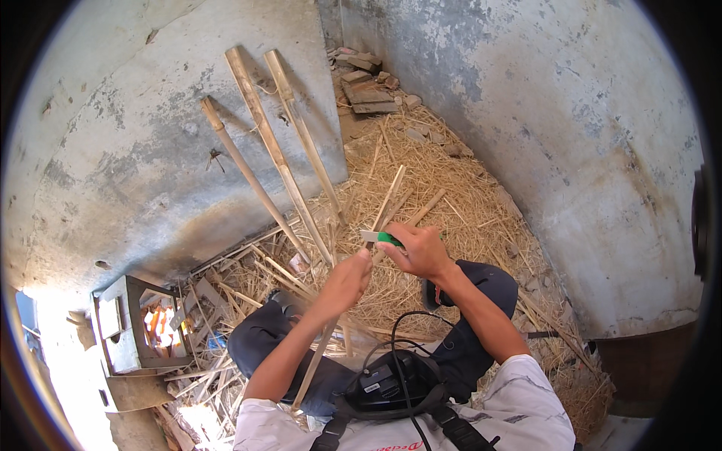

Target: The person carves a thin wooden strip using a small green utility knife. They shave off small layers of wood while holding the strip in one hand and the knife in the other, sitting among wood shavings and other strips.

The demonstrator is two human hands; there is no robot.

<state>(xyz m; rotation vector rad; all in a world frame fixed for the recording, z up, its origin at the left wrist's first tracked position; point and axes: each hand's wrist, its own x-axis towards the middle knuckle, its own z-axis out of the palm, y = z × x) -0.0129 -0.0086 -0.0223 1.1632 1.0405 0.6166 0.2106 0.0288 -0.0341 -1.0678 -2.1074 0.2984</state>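
Note:
My left hand (346,284) is closed round a long, narrow bamboo strip (316,362). The strip slants from beside my lap up and away to the right, past both hands. In my right hand (423,249) is a knife (387,238) with a green handle and a short, broad pale blade. Its blade lies across the strip, just beyond my left fingers. Most of the handle is hidden in my right fist. Other cut bamboo pieces (427,207) lie on the straw just past my right hand.
Three bamboo poles (263,139) lean on the left wall. Straw and shavings (459,203) cover the floor between my legs and the walls. Broken bricks and slabs (368,90) are heaped in the far corner. A box-like metal frame (124,327) stands at left. A black cable (392,353) crosses my lap.

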